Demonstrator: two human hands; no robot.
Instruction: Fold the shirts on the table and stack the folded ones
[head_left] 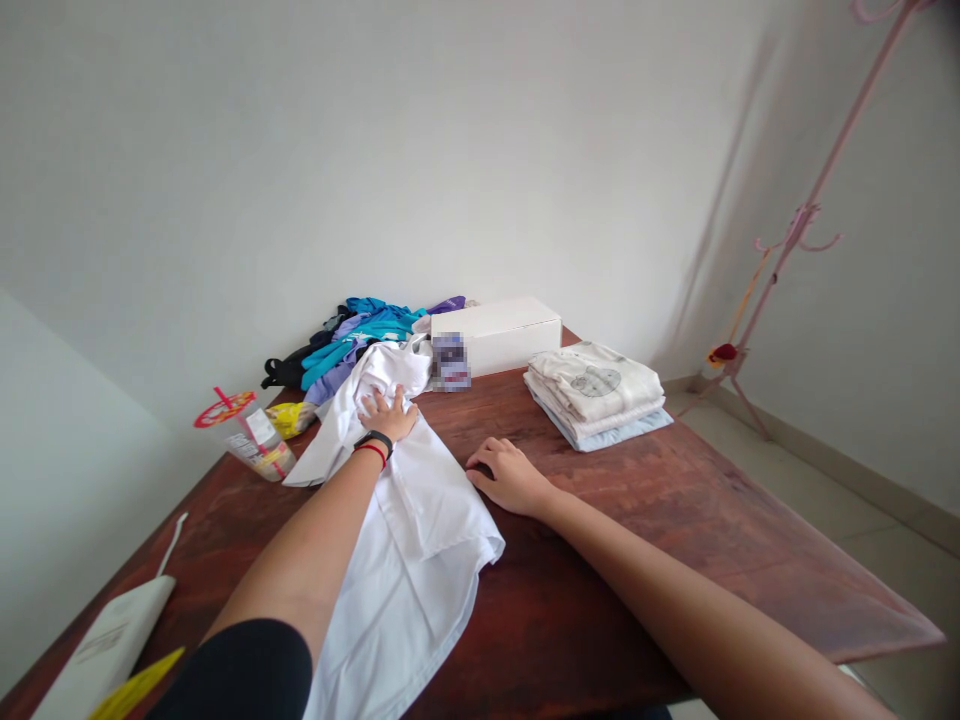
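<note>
While pressing down on the white shirt (pixel 409 520), left hand (pixel 388 412) flat with fingers spread across the bunched upper part of the cloth, a black band and a red band at the wrist. Right hand (pixel 510 475) palm down with fingers loosely spread, touching the shirt's right edge and resting on bare wood of the table (pixel 637 540). Neither hand pinching or gripping anything. Shirt itself laid out over the near left half of the table, rumpled, lower part hanging off the near edge. Beyond the shirt, against the wall: a heap of unfolded clothes (pixel 356 345) in teal, purple and black, touching the shirt's far end. Right of that heap, just behind the shirt's far end, 1 white box (pixel 499 335) with a blurred label on its near left corner. Well to the right of the shirt, 1 neat stack of folded garments (pixel 596 395), cream on top and pale blue at the bottom, apart from both hands. Left of the shirt, a clear plastic cup (pixel 251 440) lying tilted, with a yellow wrapper (pixel 289 418) just behind it. Near left of the shirt, at the table's corner, a flat white object (pixel 105 645) and a yellow strip (pixel 139 685). Far right of the shirt, off the table, a pink stand (pixel 795 225) in the corner of the room.
</note>
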